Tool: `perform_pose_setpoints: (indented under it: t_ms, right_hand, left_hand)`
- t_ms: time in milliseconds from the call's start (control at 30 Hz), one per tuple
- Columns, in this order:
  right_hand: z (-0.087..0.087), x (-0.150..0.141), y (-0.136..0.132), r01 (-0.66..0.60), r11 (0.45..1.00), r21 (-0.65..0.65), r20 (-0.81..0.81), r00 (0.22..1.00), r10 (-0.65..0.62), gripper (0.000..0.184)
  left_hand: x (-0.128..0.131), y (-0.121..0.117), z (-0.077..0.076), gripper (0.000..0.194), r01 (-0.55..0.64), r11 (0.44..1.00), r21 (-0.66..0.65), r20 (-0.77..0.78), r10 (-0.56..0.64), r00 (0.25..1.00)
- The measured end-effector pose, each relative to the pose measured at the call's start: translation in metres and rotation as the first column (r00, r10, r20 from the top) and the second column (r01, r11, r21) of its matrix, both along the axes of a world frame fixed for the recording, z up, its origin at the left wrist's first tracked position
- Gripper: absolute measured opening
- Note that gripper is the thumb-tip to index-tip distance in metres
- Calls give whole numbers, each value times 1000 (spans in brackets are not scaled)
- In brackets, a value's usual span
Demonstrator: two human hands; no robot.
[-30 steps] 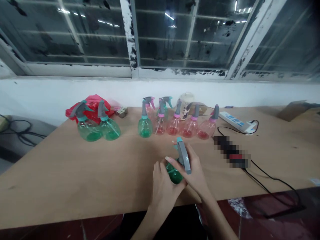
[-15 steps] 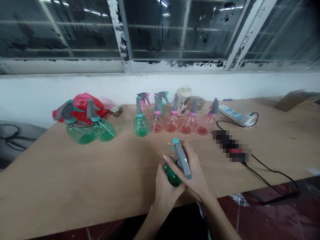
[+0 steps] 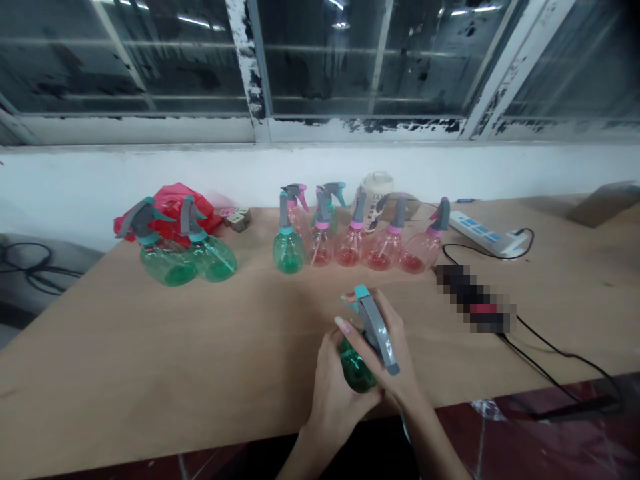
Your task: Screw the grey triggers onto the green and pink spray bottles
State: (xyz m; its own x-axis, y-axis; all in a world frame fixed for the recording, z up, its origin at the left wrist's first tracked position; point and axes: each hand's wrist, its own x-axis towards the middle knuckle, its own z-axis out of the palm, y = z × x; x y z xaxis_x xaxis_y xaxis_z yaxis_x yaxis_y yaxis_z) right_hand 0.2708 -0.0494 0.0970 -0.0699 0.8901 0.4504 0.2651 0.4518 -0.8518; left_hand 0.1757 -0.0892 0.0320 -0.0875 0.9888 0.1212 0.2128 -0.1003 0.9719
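Observation:
Near the table's front edge I hold a green spray bottle (image 3: 356, 365) with a grey and teal trigger head (image 3: 376, 328). My left hand (image 3: 336, 390) wraps round the green body from the left. My right hand (image 3: 387, 353) is closed over the trigger head and the neck, one finger stretched across the top. Further back stands a row of spray bottles: one green (image 3: 288, 248) and several pink ones (image 3: 381, 249). Two more green bottles (image 3: 187, 257) stand at the left.
A red plastic bag (image 3: 173, 203) lies behind the left bottles. A cream jar (image 3: 376, 193) stands behind the row. A white power strip (image 3: 483, 235), a pixelated dark object (image 3: 475, 298) and black cables (image 3: 550, 350) occupy the right side of the wooden table (image 3: 150, 347).
The bottle has stayed in both hands; my left hand has closed further round its body and the trigger head has tilted a little to the right. The camera has shifted slightly.

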Motion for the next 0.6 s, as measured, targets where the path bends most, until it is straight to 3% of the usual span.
perform_pose_setpoints:
  t_ms: [300, 600]
  right_hand:
    - [-1, 0, -1, 6, 999, -44, -15, 1000, -6, 28]
    - [-5, 0, 0, 13, 999, -43, -20, 1000, -13, 6]
  left_hand:
    - [-3, -1, 7, 67, 29, 999, 39, -18, -28, 999]
    - [1, 1, 9, 62, 4, 999, 43, -66, -1, 998]
